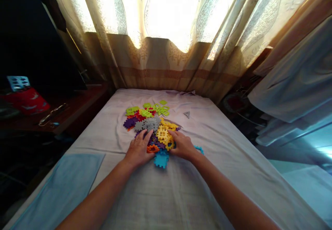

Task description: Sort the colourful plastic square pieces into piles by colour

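Observation:
A heap of flat plastic interlocking toy pieces with toothed edges lies in the middle of the bed. My left hand (140,149) rests at its near left side, fingers apart, touching grey pieces (151,123) and close to an orange piece (153,149). Along the right side, my right hand (183,146) has its fingers and thumb spread against yellow pieces (163,133). Between the hands, a light blue piece (161,159) lies nearest me. Lime green pieces (161,109) and purple pieces (130,122) sit farther back. My palms hide part of the heap.
A grey triangular piece (186,114) lies apart at the right. Behind my right wrist a blue piece (199,149) shows. A blue cloth (75,178) covers the bed's left edge. Curtains (160,60) hang behind; a dark table (85,102) stands left, with a red pouch (27,100).

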Motion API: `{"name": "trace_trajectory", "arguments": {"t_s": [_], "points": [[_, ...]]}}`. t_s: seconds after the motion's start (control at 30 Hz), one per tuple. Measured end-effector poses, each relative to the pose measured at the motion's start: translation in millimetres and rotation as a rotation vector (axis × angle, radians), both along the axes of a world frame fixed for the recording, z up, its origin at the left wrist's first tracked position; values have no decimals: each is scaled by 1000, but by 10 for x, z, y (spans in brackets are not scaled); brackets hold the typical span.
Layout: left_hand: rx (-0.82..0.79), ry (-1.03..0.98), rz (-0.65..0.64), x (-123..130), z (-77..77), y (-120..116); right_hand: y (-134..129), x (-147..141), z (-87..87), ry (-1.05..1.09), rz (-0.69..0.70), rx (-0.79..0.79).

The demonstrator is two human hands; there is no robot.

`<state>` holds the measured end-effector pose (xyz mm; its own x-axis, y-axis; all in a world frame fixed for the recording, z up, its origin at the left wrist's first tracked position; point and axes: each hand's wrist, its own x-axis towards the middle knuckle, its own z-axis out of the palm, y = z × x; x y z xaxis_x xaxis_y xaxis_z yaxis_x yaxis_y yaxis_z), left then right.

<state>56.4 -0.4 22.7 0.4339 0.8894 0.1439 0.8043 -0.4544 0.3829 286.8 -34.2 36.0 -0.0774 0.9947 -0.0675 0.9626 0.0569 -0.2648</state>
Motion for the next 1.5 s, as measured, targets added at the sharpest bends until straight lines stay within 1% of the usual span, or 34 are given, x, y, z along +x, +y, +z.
{"name": "trace_trajectory", "arguments": {"t_s": [0.07, 0.13, 0.27, 0.33, 0.4, 0.47, 0.5, 0.57, 0.63, 0.7, 0.77, 0.8, 0.83, 0.9, 1.0, 1.07, 1.13, 1.23, 1.33, 1.43, 1.5], "points": [[-4, -54, 35, 29, 52, 84, 163, -83, 90, -21, 26, -1], [-8, -165, 57, 11, 72, 202, 291, -135, 189, -37, 58, 20], [-43, -418, 101, -74, 108, 481, 510, -294, 380, 38, 89, 94], [-111, -524, 145, -124, 171, 626, 669, -375, 466, 109, 80, 123], [-203, -593, 187, -203, 260, 778, 890, -394, 530, 205, 69, 131], [-277, -576, 217, -323, 340, 947, 1167, -322, 551, 311, 65, 91], [-284, -530, 234, -396, 364, 1037, 1318, -257, 541, 355, 59, 61], [-218, -382, 258, -548, 359, 1219, 1623, -98, 476, 375, 8, 34], [-117, -208, 259, -674, 287, 1384, 1898, 52, 362, 312, -97, 49], [-75, -56, 269, -747, 169, 1513, 2118, 146, 224, 224, -246, 52], [-84, 40, 316, -761, 44, 1611, 2278, 161, 95, 165, -385, 14], [-89, 69, 346, -751, -13, 1654, 2338, 137, 43, 152, -431, -8], [-87, 85, 370, -731, -61, 1697, 2388, 95, 1, 148, -452, -23], [-69, 82, 381, -673, -124, 1785, 2460, -38, -46, 153, -424, -23], [-75, 22, 328, -554, -127, 1904, 2508, -293, -33, 192, -295, 0], [-105, -32, 292, -461, -72, 1935, 2489, -444, 19, 248, -192, 9], [-156, -85, 250, -372, 9, 1901, 2418, -550, 93, 290, -97, 17], [-225, -206, 157, -293, 122, 1735, 2206, -613, 212, 313, 19, 20], [-250, -304, 77, -321, 176, 1491, 1890, -603, 309, 367, 161, 38], [-215, -311, 35, -415, 204, 1225, 1507, -573, 390, 368, 324, 122], [-160, -314, 3, -474, 242, 1035, 1235, -553, 444, 301, 390, 171]]}}
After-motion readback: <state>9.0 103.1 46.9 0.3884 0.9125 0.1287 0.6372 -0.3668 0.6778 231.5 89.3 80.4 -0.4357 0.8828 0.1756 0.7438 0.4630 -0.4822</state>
